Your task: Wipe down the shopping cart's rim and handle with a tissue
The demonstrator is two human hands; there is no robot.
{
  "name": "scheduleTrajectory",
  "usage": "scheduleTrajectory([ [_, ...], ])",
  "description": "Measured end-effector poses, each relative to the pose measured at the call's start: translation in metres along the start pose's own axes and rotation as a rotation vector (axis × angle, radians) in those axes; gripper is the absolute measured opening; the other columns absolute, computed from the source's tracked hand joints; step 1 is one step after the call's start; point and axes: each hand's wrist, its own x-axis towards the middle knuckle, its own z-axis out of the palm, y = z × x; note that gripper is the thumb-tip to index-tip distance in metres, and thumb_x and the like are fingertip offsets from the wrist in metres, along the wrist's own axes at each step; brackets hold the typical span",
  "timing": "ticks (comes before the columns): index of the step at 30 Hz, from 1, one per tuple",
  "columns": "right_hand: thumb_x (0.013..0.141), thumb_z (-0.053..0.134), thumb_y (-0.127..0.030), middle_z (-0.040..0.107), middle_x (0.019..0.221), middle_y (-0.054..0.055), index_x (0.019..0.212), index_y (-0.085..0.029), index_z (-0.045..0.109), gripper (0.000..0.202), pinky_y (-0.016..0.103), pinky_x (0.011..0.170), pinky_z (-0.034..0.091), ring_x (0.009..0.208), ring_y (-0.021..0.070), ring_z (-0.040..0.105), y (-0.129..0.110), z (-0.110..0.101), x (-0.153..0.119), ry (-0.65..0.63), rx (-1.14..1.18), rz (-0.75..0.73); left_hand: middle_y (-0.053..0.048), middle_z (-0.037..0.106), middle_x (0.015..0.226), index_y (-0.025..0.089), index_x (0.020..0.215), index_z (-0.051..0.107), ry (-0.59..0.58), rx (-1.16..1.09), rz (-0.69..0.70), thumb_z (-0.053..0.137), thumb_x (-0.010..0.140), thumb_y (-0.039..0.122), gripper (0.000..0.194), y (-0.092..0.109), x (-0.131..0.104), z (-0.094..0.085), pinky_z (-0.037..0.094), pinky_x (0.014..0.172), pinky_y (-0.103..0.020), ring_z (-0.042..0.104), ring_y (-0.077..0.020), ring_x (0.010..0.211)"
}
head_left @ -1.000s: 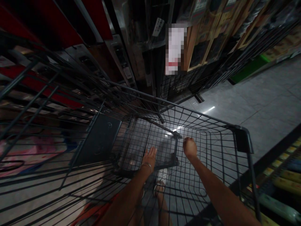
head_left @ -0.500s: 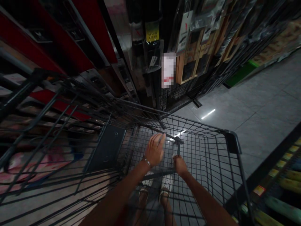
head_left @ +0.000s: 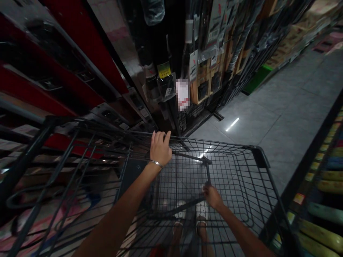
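Note:
My left hand (head_left: 161,149), with a silver bracelet at the wrist, reaches over the shopping cart. Its fingers are extended and overlap the far rim in view; whether they touch it I cannot tell. Lower right, my right hand (head_left: 213,195) hovers in view over the wire basket with its fingers curled. A small pale bit shows at its fingertips, too blurred to name. The black wire shopping cart (head_left: 250,175) spreads below both arms. Dark bars (head_left: 187,206) form a frame at the basket floor, close to my right hand.
Packaged goods (head_left: 164,69) hang on a dark rack beyond the cart, with wood-framed packs (head_left: 199,91) beside them. Red-backed shelving (head_left: 88,43) stands left. A green-ended low display (head_left: 257,79) lines the grey tiled aisle (head_left: 268,110). Shelves of rolled items (head_left: 325,210) stand right.
My left hand has moved up and left, from over the basket to its far rim. My right hand has shifted slightly right and down, still curled. The view has shifted a little.

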Motion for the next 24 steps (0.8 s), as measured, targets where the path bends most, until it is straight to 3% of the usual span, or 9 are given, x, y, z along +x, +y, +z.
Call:
scheduleTrajectory([
  [4, 0.092, 0.053, -0.024, 0.065, 0.095, 0.006, 0.099, -0.013, 0.061, 0.015, 0.032, 0.077, 0.053, 0.084, 0.0148, 0.062, -0.010, -0.048, -0.008, 0.430, 0.227, 0.054, -0.013, 0.053, 0.118, 0.016, 0.133, 0.048, 0.007, 0.017, 0.009, 0.049, 0.074, 0.015, 0.059, 0.003, -0.004, 0.003, 0.026, 0.115, -0.054, 0.046, -0.0281, 0.119],
  [8, 0.092, 0.045, -0.040, 0.061, 0.103, 0.013, 0.122, -0.010, 0.050, 0.043, 0.036, 0.077, 0.050, 0.090, 0.0211, 0.059, -0.008, -0.116, -0.014, 0.874, 0.355, 0.101, -0.012, 0.052, 0.119, 0.020, 0.138, 0.045, 0.010, 0.028, 0.031, 0.051, 0.074, 0.014, 0.064, 0.003, -0.008, 0.004, 0.027, 0.114, -0.055, 0.045, -0.0284, 0.120],
  [12, 0.088, 0.047, -0.044, 0.056, 0.096, 0.011, 0.093, -0.013, 0.063, 0.036, 0.038, 0.083, 0.046, 0.092, 0.0229, 0.054, -0.001, -0.167, -0.002, 1.116, 0.380, 0.080, -0.013, 0.052, 0.118, 0.020, 0.139, 0.043, 0.012, 0.044, 0.040, 0.052, 0.073, 0.012, 0.067, 0.006, -0.014, 0.004, 0.028, 0.114, -0.056, 0.045, -0.0294, 0.119],
  [15, 0.087, 0.046, -0.040, 0.054, 0.094, 0.012, 0.088, -0.012, 0.065, 0.034, 0.041, 0.084, 0.045, 0.090, 0.0237, 0.053, 0.000, -0.182, 0.009, 1.178, 0.380, 0.060, -0.013, 0.052, 0.118, 0.021, 0.141, 0.041, 0.012, 0.062, 0.047, 0.053, 0.073, 0.011, 0.070, 0.010, -0.018, 0.004, 0.029, 0.114, -0.055, 0.046, -0.0287, 0.118],
  [18, 0.088, 0.045, -0.032, 0.056, 0.087, 0.010, 0.088, -0.012, 0.067, 0.030, 0.040, 0.081, 0.045, 0.084, 0.0226, 0.053, -0.009, -0.180, 0.010, 1.138, 0.362, -0.009, -0.012, 0.051, 0.118, 0.022, 0.142, 0.039, 0.010, 0.071, 0.053, 0.053, 0.072, 0.011, 0.072, 0.014, -0.023, 0.004, 0.029, 0.114, -0.054, 0.045, -0.0284, 0.119],
  [24, 0.091, 0.041, -0.021, 0.060, 0.088, 0.010, 0.093, -0.014, 0.066, 0.027, 0.036, 0.081, 0.046, 0.086, 0.0216, 0.054, -0.060, -0.164, 0.006, 0.983, 0.287, -0.175, -0.013, 0.051, 0.118, 0.021, 0.143, 0.038, 0.013, 0.061, 0.041, 0.054, 0.072, 0.011, 0.073, 0.026, -0.033, 0.005, 0.030, 0.113, -0.056, 0.046, -0.0297, 0.120],
])
